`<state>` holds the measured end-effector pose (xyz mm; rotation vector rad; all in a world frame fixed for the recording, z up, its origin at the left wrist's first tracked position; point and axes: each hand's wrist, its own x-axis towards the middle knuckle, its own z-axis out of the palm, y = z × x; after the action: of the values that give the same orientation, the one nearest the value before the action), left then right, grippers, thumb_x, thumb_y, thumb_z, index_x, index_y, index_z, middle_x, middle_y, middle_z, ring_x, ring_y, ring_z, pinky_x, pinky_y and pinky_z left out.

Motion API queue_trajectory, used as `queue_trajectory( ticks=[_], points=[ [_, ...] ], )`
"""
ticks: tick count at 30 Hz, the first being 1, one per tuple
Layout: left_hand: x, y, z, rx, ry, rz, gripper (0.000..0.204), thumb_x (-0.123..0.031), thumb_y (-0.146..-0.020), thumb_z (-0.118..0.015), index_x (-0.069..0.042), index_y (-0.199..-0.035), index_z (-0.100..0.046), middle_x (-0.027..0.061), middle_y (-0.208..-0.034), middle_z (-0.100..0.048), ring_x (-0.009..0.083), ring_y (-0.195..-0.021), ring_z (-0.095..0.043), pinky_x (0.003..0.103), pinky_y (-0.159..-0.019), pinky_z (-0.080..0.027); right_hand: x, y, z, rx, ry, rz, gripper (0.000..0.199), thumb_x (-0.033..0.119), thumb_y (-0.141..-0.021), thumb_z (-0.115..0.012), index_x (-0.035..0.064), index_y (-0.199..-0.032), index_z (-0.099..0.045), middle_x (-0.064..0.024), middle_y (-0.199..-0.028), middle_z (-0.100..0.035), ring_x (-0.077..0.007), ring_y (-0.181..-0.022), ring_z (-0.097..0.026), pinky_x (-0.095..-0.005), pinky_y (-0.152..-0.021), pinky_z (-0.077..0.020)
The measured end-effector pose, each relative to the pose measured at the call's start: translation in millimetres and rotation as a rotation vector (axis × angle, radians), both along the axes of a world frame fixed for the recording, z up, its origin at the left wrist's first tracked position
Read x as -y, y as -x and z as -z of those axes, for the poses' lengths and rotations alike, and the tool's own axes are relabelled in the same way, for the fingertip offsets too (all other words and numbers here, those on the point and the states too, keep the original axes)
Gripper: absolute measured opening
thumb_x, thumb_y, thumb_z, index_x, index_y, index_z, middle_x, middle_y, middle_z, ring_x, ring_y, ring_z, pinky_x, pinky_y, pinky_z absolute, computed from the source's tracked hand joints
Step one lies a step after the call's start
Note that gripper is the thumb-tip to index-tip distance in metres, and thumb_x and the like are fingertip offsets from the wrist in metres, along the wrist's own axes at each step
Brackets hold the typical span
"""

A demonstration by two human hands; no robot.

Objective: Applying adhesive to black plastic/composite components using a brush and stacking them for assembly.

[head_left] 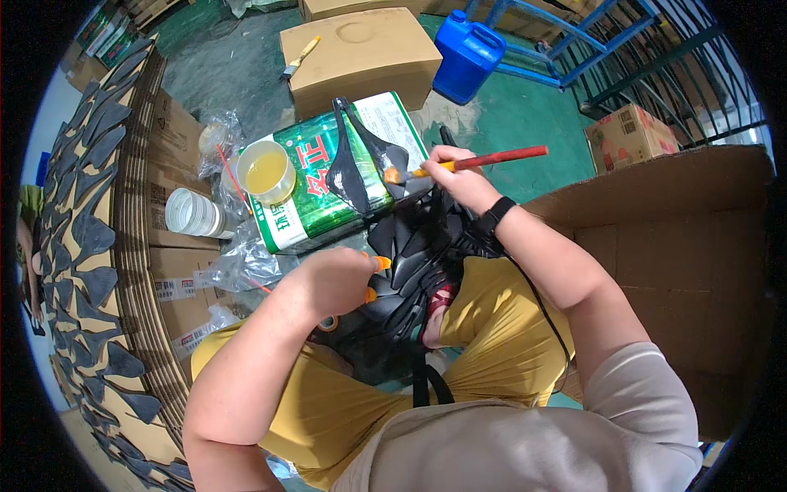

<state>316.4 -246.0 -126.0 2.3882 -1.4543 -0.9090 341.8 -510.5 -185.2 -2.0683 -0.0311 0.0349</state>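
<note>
1. Our right hand (459,176) is closed around a red brush (484,160), its orange-tipped bristles touching a black shaped piece (361,164) that lies on a green tin (316,193). Our left hand (340,279) is curled shut, with orange finger caps showing, and grips the near end of a bundle of black pieces (410,262) held over our lap.
2. At the right we see a big open carton (689,246), its brown wall standing just beside our right arm.
3. Along the left runs a stack of cardboard sheets (131,238), its top covered with rows of dark pieces (82,205) laid out side by side.
4. Far off, in the middle, sits a closed brown box (361,57) with a second brush (301,56) lying on its left edge.
5. The green tin lies flat on the floor in front of us, between the sheets and our right hand.
6. A blue jug (467,53) stands just right of the brown box, near a blue rack (574,41).
7. A small printed carton (630,135) rests far right on the green floor (525,123).
8. A cup (266,170) of yellowish liquid stands on the left end of the tin.
9. A stack of white cups (193,213) lies on its side to the left of the tin, among clear bags (238,262).
</note>
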Motion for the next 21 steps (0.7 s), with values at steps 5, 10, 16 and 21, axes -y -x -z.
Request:
queue_trajectory(
  ticks=[5,10,16,21],
  points=[
    [-0.4,-4.1,-4.0,0.010,-0.025,0.010,0.023,-0.018,-0.076,-0.061,-0.002,-0.093,-0.060,0.0158,-0.083,-0.063,0.0320,-0.079,-0.061,0.038,-0.069,-0.049,13.3,9.9,-3.6,-0.054,0.025,-0.053,0.016,0.014,-0.078,-0.055,0.0000,-0.071,-0.055,-0.0049,-0.063,-0.054,-0.0109,-0.061,-0.049,-0.0277,-0.057,-0.0401],
    [0.0,-4.5,-2.4,-0.011,0.013,0.007,0.025,-0.014,-0.070,-0.065,-0.002,-0.091,-0.058,0.0181,-0.082,-0.062,0.0340,-0.078,-0.062,0.040,-0.068,-0.049,3.6,-3.1,-7.9,0.078,-0.080,0.068,0.018,0.017,-0.080,-0.056,0.0006,-0.073,-0.057,-0.0044,-0.063,-0.054,-0.0104,-0.059,-0.049,-0.0266,-0.055,-0.0392],
    [0.6,-7.8,-5.5,-0.063,-0.051,-0.027,0.022,-0.012,-0.072,-0.063,-0.001,-0.091,-0.058,0.0192,-0.086,-0.062,0.0345,-0.083,-0.061,0.041,-0.071,-0.049,2.8,17.8,-0.4,0.082,0.103,-0.126,0.018,0.017,-0.078,-0.055,-0.0003,-0.073,-0.055,-0.0092,-0.064,-0.055,-0.0154,-0.061,-0.052,-0.0295,-0.057,-0.0412],
    [2.7,-11.0,-11.5,-0.059,-0.078,-0.034,0.023,-0.012,-0.073,-0.063,-0.001,-0.092,-0.058,0.0196,-0.087,-0.062,0.0351,-0.084,-0.060,0.042,-0.072,-0.049,15.2,16.3,-11.3,0.038,-0.053,-0.043,0.015,0.013,-0.079,-0.055,-0.0008,-0.073,-0.056,-0.0045,-0.066,-0.056,-0.0110,-0.064,-0.050,-0.0274,-0.060,-0.0413]
  ],
)
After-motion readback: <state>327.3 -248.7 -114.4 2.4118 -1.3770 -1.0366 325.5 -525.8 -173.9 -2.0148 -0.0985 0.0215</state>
